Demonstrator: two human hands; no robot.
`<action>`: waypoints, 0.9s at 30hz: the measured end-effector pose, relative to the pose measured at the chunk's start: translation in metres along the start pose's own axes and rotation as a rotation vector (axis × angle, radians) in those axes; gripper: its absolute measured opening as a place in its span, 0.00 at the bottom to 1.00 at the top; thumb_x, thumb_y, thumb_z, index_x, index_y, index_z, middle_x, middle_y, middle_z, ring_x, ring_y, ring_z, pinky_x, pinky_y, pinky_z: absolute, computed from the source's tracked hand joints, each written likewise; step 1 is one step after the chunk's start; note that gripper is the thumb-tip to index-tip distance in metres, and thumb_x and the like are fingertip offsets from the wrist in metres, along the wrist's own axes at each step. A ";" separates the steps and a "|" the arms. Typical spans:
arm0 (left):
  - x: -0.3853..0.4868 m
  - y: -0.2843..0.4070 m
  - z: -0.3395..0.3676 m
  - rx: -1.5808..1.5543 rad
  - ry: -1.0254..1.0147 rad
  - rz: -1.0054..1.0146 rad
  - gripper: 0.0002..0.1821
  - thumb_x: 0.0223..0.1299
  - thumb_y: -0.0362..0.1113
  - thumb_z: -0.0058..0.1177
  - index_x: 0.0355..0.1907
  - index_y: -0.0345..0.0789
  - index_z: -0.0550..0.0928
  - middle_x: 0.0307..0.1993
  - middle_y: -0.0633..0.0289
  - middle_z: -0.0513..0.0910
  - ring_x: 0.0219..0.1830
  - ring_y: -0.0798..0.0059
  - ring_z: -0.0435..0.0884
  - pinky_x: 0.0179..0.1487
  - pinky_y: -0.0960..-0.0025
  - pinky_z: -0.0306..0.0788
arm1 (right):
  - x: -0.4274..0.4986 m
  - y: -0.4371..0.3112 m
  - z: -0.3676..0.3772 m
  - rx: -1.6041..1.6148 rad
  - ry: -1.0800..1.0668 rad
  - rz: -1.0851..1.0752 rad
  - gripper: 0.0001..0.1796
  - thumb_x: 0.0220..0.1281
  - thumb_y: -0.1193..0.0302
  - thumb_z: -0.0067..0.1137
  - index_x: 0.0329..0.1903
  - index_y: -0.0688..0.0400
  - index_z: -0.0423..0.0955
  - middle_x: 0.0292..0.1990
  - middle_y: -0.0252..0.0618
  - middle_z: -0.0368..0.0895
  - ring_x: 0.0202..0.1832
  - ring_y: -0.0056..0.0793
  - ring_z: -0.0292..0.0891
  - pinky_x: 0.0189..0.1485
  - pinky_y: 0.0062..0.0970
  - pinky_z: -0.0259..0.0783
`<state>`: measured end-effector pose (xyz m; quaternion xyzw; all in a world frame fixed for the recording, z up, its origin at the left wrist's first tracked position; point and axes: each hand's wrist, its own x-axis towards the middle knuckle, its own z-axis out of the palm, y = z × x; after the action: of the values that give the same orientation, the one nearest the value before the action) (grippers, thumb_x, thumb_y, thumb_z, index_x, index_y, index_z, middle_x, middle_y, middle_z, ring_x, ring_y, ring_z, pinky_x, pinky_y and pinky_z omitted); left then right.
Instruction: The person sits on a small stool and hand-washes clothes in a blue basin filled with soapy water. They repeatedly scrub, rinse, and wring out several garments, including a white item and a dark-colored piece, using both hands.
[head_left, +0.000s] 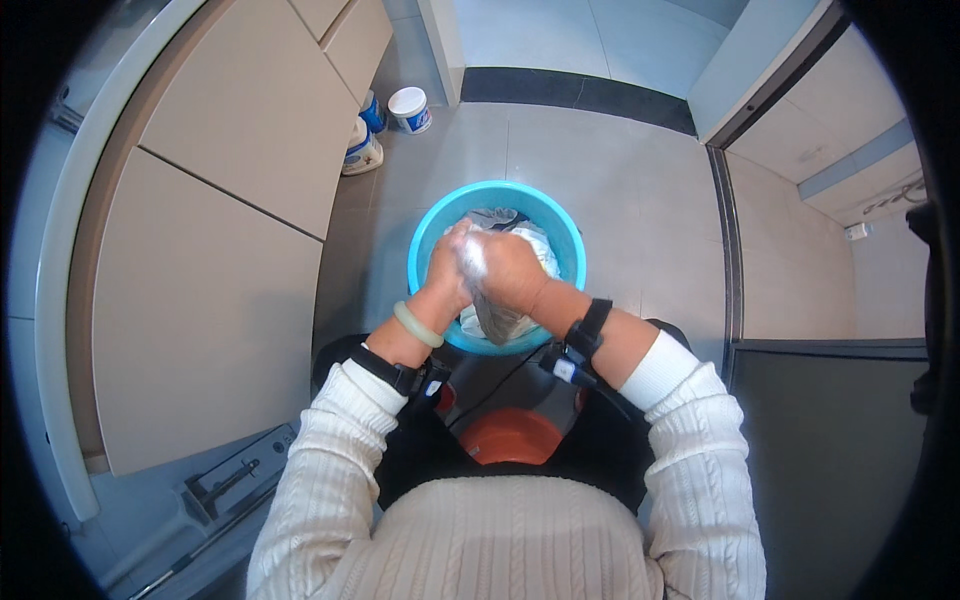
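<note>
Both of my hands are together over a turquoise plastic basin (421, 225) on the floor. My left hand (448, 274) and my right hand (514, 271) grip a wet grey cloth (499, 319), which hangs down between them into the basin. White suds (472, 256) cover the cloth where the hands meet. Under and around them, white laundry (541, 247) and some dark fabric lie in the basin. A pale bangle (418, 324) circles my left wrist, and black straps with small devices are on both forearms. The cloth's gripped part is partly hidden by my fingers.
An orange-red plastic basin (511, 435) sits between my legs, with a black cable (491, 391) nearby. Beige cabinets (217, 300) stand on the left. Beyond them are a white tub (410, 109) and a white bottle (364, 152). A dark threshold (577, 88) crosses the far doorway.
</note>
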<state>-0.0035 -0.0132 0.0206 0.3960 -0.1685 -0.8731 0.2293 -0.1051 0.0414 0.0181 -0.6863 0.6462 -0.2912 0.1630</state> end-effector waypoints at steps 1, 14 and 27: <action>-0.003 0.001 0.000 -0.023 0.072 -0.013 0.19 0.71 0.48 0.40 0.47 0.35 0.76 0.43 0.56 0.81 0.43 0.65 0.82 0.48 0.59 0.77 | -0.001 -0.001 0.001 0.020 0.096 0.009 0.12 0.63 0.64 0.50 0.35 0.59 0.79 0.30 0.54 0.82 0.33 0.53 0.80 0.38 0.46 0.75; -0.005 0.027 -0.001 0.054 -0.221 0.074 0.15 0.70 0.45 0.47 0.43 0.33 0.77 0.40 0.59 0.81 0.42 0.69 0.82 0.47 0.65 0.77 | 0.000 0.010 -0.038 0.668 -0.079 0.435 0.18 0.59 0.64 0.64 0.46 0.58 0.69 0.41 0.37 0.75 0.44 0.26 0.72 0.48 0.27 0.70; -0.024 0.043 -0.001 1.103 -0.138 0.352 0.32 0.48 0.43 0.71 0.51 0.25 0.76 0.42 0.55 0.82 0.41 0.74 0.81 0.46 0.73 0.75 | 0.002 0.007 -0.076 0.736 0.381 0.264 0.10 0.61 0.76 0.55 0.45 0.58 0.71 0.40 0.32 0.74 0.44 0.21 0.70 0.51 0.23 0.68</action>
<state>0.0226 -0.0367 0.0556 0.3650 -0.6761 -0.6288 0.1192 -0.1574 0.0504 0.0731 -0.4278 0.6001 -0.6003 0.3107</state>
